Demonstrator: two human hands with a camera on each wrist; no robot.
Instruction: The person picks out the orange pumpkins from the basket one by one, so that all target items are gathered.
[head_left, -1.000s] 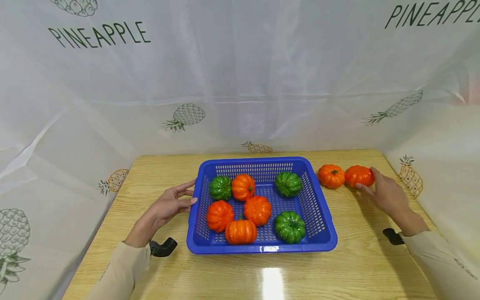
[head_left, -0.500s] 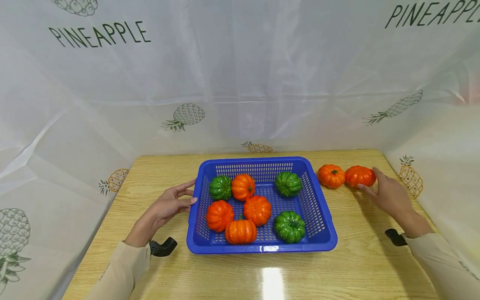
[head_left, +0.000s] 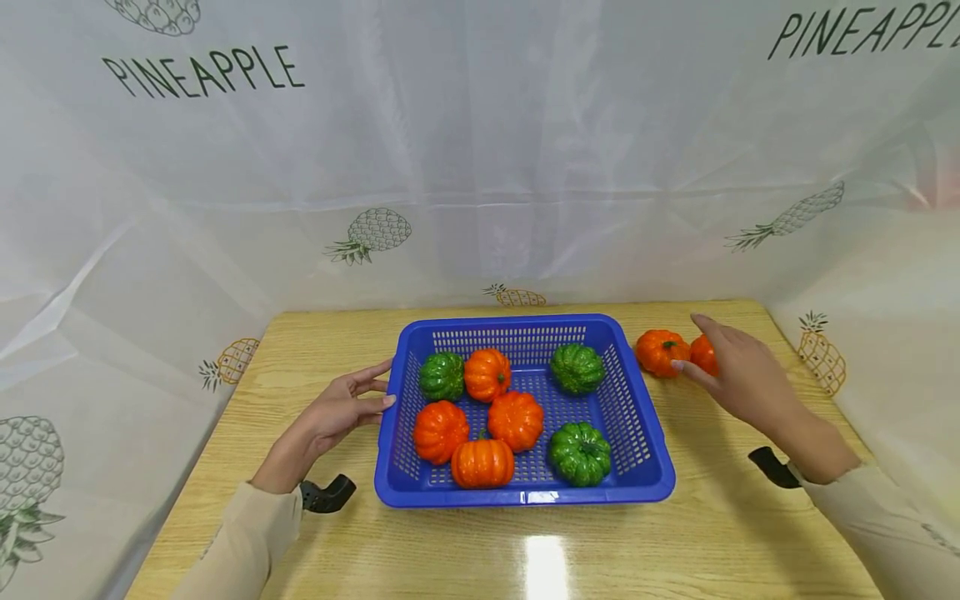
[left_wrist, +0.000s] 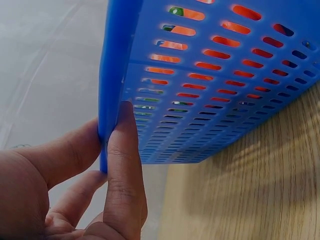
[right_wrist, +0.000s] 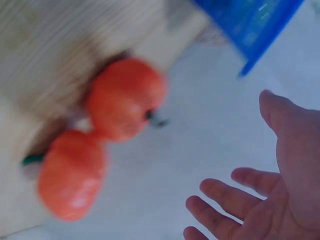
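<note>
A blue plastic basket (head_left: 525, 498) with slotted walls holds several small orange pumpkins (head_left: 515, 422) and a few green ones (head_left: 580, 454). My left hand (head_left: 341, 410) pinches the basket's left rim; in the left wrist view the thumb lies on the rim and a finger (left_wrist: 125, 175) sits under it against the slotted wall. To the right of the basket, two orange pumpkins touch side by side: a left one (head_left: 660, 353) and a right one (head_left: 703, 357), partly hidden by my right hand (head_left: 750, 379). That hand hovers with fingers spread, apart from both pumpkins (right_wrist: 125, 97) in the right wrist view.
Everything stands on a light wooden table (head_left: 480, 554). A white sheet (head_left: 480, 150) printed with pineapples hangs behind and along both sides. The basket's right rim (head_left: 648, 408) lies close to the left loose pumpkin.
My right hand has left the right-hand pumpkin and moved left, over it toward the left loose pumpkin. My left hand and the basket stay in place.
</note>
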